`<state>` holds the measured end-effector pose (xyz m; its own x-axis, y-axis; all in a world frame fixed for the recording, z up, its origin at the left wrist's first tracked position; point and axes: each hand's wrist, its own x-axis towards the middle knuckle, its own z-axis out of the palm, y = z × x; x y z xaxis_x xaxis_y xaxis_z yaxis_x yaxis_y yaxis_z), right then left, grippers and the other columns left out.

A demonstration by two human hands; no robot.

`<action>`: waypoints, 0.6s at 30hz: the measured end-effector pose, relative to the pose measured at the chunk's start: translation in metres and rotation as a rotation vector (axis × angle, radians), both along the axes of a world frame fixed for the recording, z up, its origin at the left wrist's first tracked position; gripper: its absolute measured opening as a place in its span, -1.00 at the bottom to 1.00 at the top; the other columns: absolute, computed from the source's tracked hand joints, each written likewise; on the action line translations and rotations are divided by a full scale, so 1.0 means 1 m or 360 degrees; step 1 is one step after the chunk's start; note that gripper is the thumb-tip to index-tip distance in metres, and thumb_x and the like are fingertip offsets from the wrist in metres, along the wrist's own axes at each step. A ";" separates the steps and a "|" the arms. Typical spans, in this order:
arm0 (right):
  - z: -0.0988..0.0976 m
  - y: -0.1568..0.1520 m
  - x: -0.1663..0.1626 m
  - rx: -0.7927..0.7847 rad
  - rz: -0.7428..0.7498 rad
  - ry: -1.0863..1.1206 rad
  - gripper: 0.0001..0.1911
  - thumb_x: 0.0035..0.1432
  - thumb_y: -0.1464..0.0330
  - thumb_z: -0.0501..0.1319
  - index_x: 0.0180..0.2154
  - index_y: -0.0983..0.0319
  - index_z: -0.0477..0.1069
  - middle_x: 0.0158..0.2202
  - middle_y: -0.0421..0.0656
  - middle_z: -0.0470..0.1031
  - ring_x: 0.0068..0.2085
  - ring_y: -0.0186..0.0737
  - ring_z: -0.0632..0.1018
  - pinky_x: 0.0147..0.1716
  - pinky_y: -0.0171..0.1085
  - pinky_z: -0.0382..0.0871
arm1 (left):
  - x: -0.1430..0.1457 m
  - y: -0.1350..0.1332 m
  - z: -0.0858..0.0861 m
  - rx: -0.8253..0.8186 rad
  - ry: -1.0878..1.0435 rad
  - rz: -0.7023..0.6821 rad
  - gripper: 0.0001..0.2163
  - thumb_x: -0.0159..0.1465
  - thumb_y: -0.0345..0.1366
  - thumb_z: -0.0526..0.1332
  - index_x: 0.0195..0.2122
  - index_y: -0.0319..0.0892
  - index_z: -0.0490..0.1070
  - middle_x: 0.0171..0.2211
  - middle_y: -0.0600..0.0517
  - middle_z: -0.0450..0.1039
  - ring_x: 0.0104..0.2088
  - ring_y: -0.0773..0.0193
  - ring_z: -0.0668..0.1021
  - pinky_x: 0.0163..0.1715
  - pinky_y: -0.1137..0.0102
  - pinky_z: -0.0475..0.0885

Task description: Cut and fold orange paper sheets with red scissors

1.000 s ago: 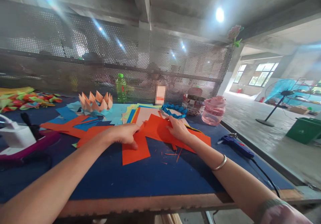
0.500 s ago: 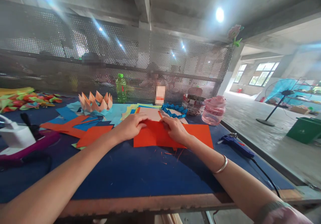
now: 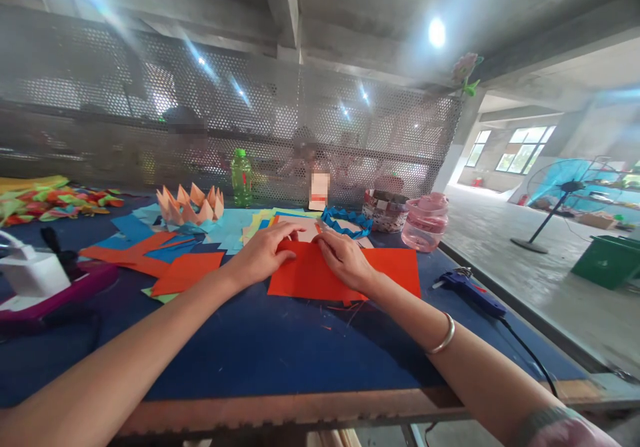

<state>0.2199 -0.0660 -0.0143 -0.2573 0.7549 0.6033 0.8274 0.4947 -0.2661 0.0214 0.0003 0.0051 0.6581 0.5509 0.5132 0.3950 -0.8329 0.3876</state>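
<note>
A long orange-red sheet of paper (image 3: 393,270) lies across the table in front of me, and its near side looks like a folded-over layer. At its far left edge my left hand (image 3: 263,250) holds the paper, fingers over the edge and thumb on the near face. My right hand (image 3: 345,257) is closed around the far edge near the middle, its fingertips partly hidden. A few thin orange paper scraps (image 3: 353,310) lie by the near edge. More orange paper (image 3: 187,273) sits left of my left hand.
Behind the sheet are a blue zigzag paper ring (image 3: 347,223), a pink jar (image 3: 425,222) and a patterned round container (image 3: 385,210). A peach pointed paper crown (image 3: 190,207) and a green bottle (image 3: 242,177) stand farther left. A blue glue gun (image 3: 473,292) lies right, a purple power strip (image 3: 60,293) left.
The near layer of the orange sheet now lies flatter and its near edge is slightly closer to me. My left thumb has parted a little from the fingers; my right hand has barely moved.
</note>
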 end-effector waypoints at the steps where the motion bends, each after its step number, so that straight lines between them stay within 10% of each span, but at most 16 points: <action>1: 0.001 -0.001 -0.001 -0.0003 -0.0013 0.0010 -0.71 0.38 0.35 -0.05 -0.22 0.24 0.42 -0.28 -0.10 0.52 -0.24 -0.22 0.48 -0.23 -0.30 0.25 | 0.000 -0.001 0.000 -0.0012 -0.0007 -0.0008 -0.61 0.13 -0.43 0.24 0.02 -0.10 0.42 -0.16 -0.02 0.51 -0.15 0.15 0.53 -0.02 0.24 0.37; 10: -0.007 0.006 0.000 0.0032 -0.0066 0.0030 -0.89 0.23 0.47 0.13 -0.31 0.23 0.41 -0.34 -0.14 0.51 -0.28 -0.24 0.49 -0.27 -0.32 0.25 | -0.002 0.007 -0.001 -0.0333 -0.0439 0.0022 -0.56 0.07 -0.21 0.34 -0.01 -0.18 0.41 -0.08 -0.10 0.47 -0.10 0.14 0.50 -0.05 0.22 0.41; 13: -0.010 0.009 0.003 0.0075 -0.0029 0.0109 -0.90 0.22 0.48 0.12 -0.28 0.22 0.40 -0.31 -0.14 0.51 -0.23 -0.22 0.49 -0.20 -0.31 0.28 | -0.008 0.013 0.002 -0.0860 -0.0675 0.0148 -0.48 0.06 -0.04 0.35 -0.01 -0.21 0.40 -0.01 -0.16 0.47 -0.03 0.10 0.51 -0.02 0.21 0.40; 18: -0.010 0.011 0.007 0.0099 -0.0011 0.0264 -0.91 0.21 0.46 0.13 -0.31 0.22 0.39 -0.32 -0.13 0.51 -0.24 -0.21 0.50 -0.23 -0.31 0.29 | -0.009 0.007 0.001 -0.1789 -0.0463 -0.0274 -0.56 0.10 0.03 0.34 -0.11 -0.17 0.50 -0.06 -0.14 0.56 -0.03 0.05 0.56 -0.03 0.21 0.42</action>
<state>0.2267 -0.0551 -0.0239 -0.1449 0.7164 0.6825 0.7781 0.5086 -0.3686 0.0129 0.0071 0.0059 0.7061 0.7054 -0.0620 0.0859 0.0016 0.9963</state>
